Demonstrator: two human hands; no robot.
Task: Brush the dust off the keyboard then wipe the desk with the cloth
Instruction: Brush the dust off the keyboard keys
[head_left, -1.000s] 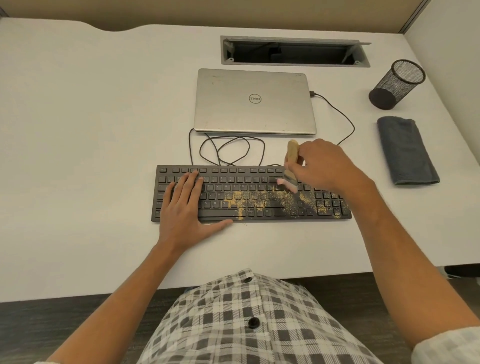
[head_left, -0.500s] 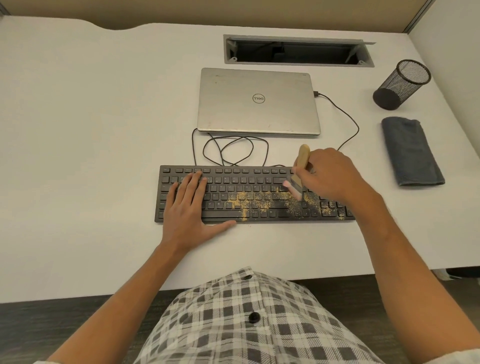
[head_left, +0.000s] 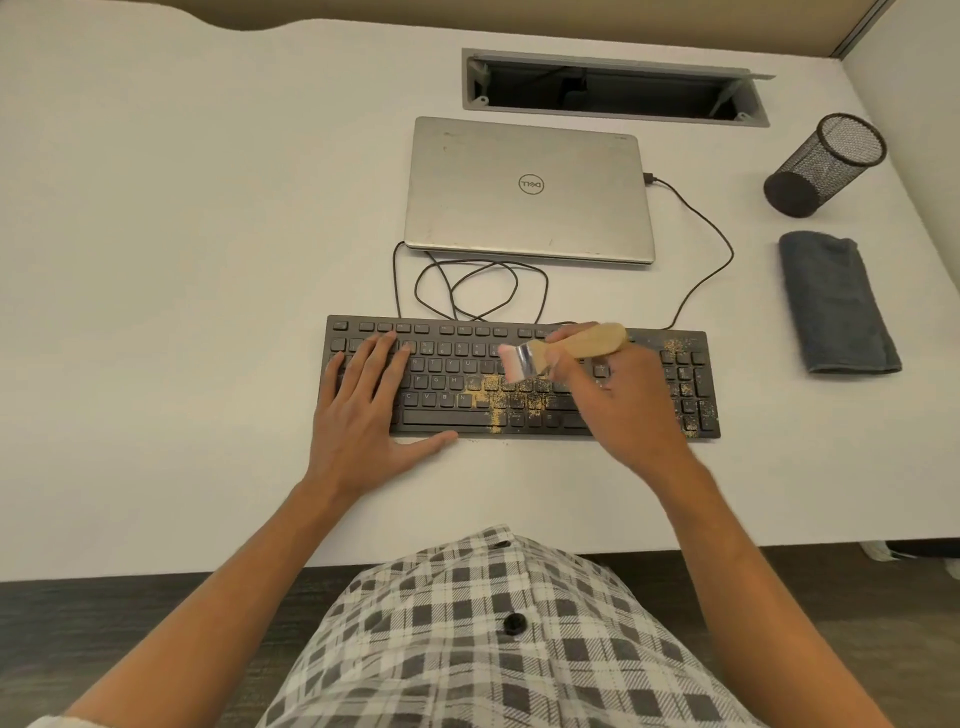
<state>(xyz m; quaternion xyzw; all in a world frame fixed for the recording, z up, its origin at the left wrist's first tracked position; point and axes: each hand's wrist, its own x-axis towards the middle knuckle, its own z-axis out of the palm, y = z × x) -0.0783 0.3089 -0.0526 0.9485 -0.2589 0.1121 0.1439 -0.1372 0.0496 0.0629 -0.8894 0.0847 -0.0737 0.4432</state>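
Left hand: the left hand (head_left: 363, 410) is lying flat with fingers straight on the left part of the keyboard (head_left: 519, 376); thumb is resting on the desk (head_left: 182, 286)
Right hand: the right hand (head_left: 621, 400) is gripping the brush (head_left: 566, 349) by its wooden handle, fingers curled round it; bristles are pointing left above the middle keys
Dust: yellow dust (head_left: 511, 396) is lying on the middle and right keys
Cloth: the folded grey cloth (head_left: 836, 304) is lying right of the keyboard, near the mesh cup (head_left: 826, 163)
Laptop: the shut laptop (head_left: 527, 189) is sitting behind the keyboard

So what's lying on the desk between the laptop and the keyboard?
In the head view, loops of dark cable lie on the white desk between the laptop and the keyboard; nothing else is there.
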